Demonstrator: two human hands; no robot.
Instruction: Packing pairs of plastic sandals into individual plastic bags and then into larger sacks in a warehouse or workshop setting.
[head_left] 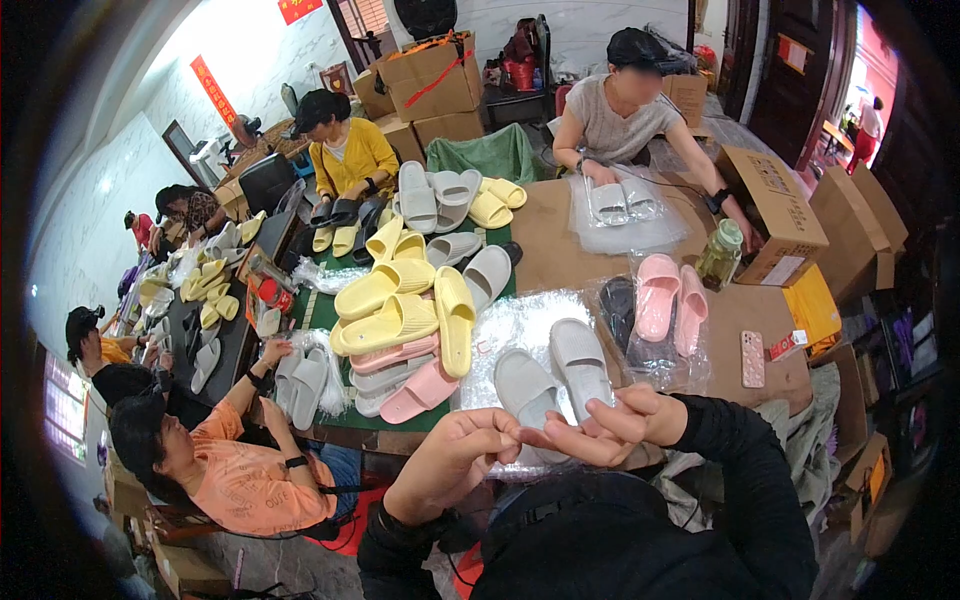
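My left hand (452,462) is closed, thumb and fingertips pinched together against the fingertips of my right hand. Anything between them is too small to make out. Palm turned up, my right hand (618,428) has its fingers loosely stretched out and apart, holding nothing visible. Just beyond both hands a pair of grey slide slippers lies side by side, the left slipper (522,380) and the right slipper (578,352). They rest on a shiny clear plastic sheet (505,320); my fingers partly cover their near ends.
Left of the sheet is a pile of yellow slippers (392,320), with pink and grey ones. Bagged pink slippers (657,297), a phone (752,358), a green bottle (720,252) and a carton (770,215) stand to the right. Several co-workers sit around the table.
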